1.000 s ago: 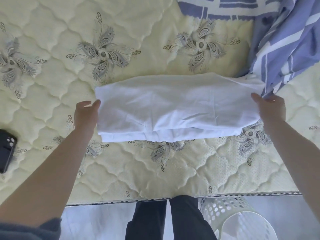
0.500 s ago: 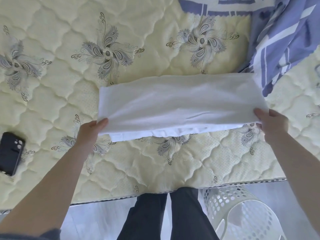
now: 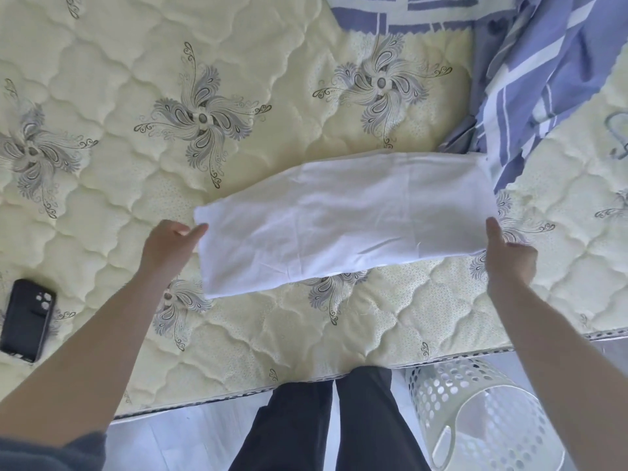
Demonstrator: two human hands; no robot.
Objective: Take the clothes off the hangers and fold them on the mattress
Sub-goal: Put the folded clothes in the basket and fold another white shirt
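Between my two hands, on the quilted mattress (image 3: 238, 334), lies the white garment (image 3: 339, 222), folded to a long band and set slightly askew, its right end farther from me than its left. At the band's left end is my left hand (image 3: 166, 246), its fingers (image 3: 198, 230) apart and nearly straight, one tip touching the left edge near the far corner; nothing is pinched. At the band's right end is my right hand (image 3: 509, 263), thumb upright against the edge. Its other fingers curl out of sight, so I cannot tell whether they clamp the cloth or merely rest beside it.

Step in hand, as I judge it: the lengthwise folds are done; the crosswise fold is not yet made. The next move calls for a grip on all layers at one end, a lift just clear of the mattress, and a carry across to the other end with edges matched. Cloth this thin will probably sag and slide apart if only the top layer is taken.

Appearance: plain white, thin, with soft creases across the face and a lower layer just showing along the near edge.

Beyond my right fingers, a blue-and-white striped cloth (image 3: 543, 79) meets the band's far-right corner. Well left of my left fingers lies a black phone (image 3: 29, 321). Nearer me than my right fingers, off the mattress, stands a perforated basket (image 3: 475, 419).
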